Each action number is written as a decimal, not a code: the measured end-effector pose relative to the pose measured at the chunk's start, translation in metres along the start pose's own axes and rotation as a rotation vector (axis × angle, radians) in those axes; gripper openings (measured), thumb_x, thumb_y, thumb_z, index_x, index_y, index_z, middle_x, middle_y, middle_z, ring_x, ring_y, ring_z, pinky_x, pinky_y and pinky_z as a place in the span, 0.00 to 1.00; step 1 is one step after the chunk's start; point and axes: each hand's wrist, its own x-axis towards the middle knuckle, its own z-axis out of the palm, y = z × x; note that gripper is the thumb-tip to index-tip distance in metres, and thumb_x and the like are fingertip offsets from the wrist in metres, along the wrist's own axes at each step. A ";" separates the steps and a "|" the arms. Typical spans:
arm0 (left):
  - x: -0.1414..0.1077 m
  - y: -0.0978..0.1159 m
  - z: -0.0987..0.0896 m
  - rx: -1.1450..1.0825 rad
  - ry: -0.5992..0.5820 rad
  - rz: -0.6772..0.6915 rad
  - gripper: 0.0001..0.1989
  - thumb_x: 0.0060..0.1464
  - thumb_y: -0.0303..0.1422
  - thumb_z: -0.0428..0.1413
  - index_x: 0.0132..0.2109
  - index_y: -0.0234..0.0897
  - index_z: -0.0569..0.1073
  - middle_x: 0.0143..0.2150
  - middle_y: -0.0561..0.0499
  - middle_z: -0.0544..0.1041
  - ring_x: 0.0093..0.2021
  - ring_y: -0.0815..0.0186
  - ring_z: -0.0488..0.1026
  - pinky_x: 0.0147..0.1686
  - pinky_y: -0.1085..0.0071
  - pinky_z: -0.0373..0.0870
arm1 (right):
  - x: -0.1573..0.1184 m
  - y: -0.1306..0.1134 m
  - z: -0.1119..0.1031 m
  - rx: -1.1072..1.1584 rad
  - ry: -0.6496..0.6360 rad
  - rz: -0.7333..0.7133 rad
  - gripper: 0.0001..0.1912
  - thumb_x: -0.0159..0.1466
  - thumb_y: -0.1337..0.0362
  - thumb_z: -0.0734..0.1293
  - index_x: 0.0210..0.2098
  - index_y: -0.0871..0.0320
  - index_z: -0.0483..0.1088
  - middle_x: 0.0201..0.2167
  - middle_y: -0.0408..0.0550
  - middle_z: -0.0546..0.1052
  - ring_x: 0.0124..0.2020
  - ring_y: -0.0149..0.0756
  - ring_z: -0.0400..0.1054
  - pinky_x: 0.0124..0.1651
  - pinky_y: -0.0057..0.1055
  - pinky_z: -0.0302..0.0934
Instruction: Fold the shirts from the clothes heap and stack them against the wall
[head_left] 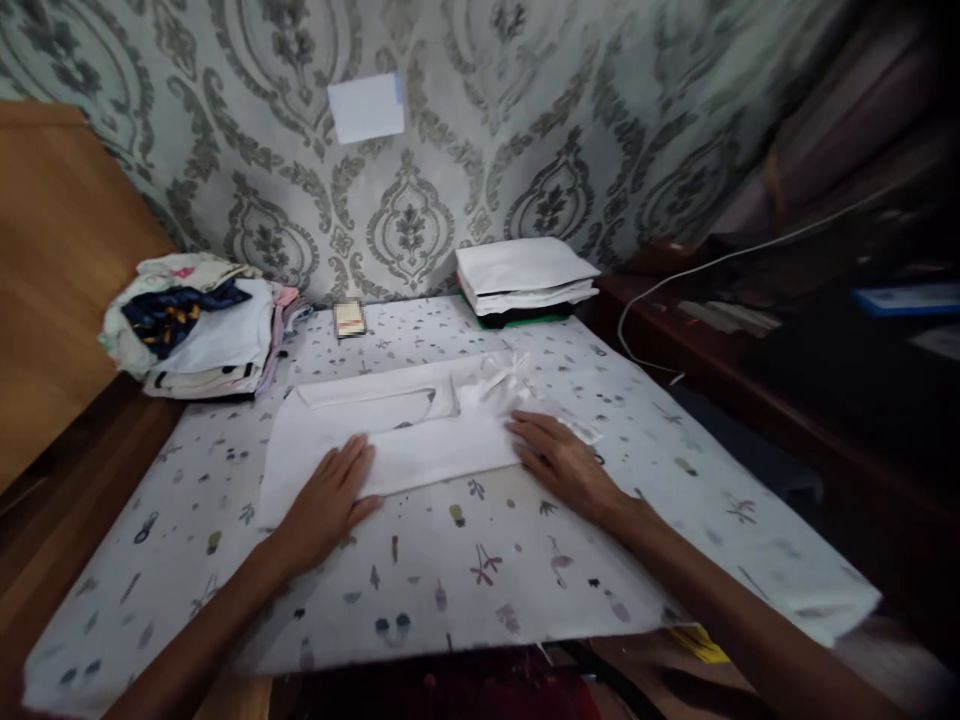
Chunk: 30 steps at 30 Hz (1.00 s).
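A white garment point(420, 440), partly folded into a long strip, lies across the middle of the table. Its right end is bunched into a ruffled or tied part, and an opening like a neckline shows in its upper middle. My left hand point(334, 500) rests flat on the garment's near edge, left of centre, with the thumb apart from the fingers. On the right end of the fabric, my right hand point(562, 465) lies with fingers stretched out and pressing down. Neither hand grasps anything. The exact kind of garment cannot be made out.
A printed cloth point(480, 570) covers the table. Folded clothes point(217, 330) are piled at the back left, beside a wooden panel point(67, 280). White folded fabric point(525, 270) is stacked at the back right. A small card-like box point(349, 320) stands by the wall. A white cable point(690, 270) hangs at right.
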 end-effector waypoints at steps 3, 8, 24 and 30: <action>0.005 -0.005 -0.004 -0.014 0.007 -0.083 0.30 0.68 0.49 0.41 0.68 0.37 0.61 0.71 0.40 0.61 0.69 0.53 0.61 0.65 0.55 0.62 | -0.003 0.007 0.002 0.066 -0.004 0.068 0.17 0.71 0.57 0.59 0.52 0.56 0.74 0.57 0.57 0.75 0.58 0.48 0.69 0.60 0.51 0.66; 0.066 0.030 -0.030 -0.109 -0.019 -0.016 0.23 0.68 0.45 0.40 0.61 0.41 0.67 0.60 0.42 0.73 0.57 0.54 0.72 0.55 0.56 0.70 | -0.003 0.011 -0.002 0.180 0.081 0.143 0.15 0.70 0.59 0.60 0.47 0.56 0.76 0.52 0.56 0.77 0.54 0.47 0.71 0.58 0.51 0.67; 0.264 0.063 0.007 -0.181 -0.058 -0.182 0.06 0.55 0.30 0.55 0.40 0.39 0.75 0.40 0.48 0.80 0.42 0.60 0.75 0.38 0.69 0.66 | -0.002 0.007 -0.008 0.155 0.119 0.188 0.13 0.69 0.66 0.60 0.45 0.57 0.75 0.50 0.56 0.78 0.53 0.46 0.71 0.59 0.50 0.65; 0.246 0.027 -0.004 -0.167 0.057 -0.227 0.09 0.55 0.28 0.51 0.39 0.38 0.75 0.35 0.51 0.78 0.37 0.64 0.74 0.39 0.71 0.65 | -0.002 0.010 -0.007 0.168 0.129 0.181 0.13 0.70 0.66 0.59 0.45 0.57 0.75 0.49 0.55 0.78 0.53 0.46 0.71 0.59 0.49 0.66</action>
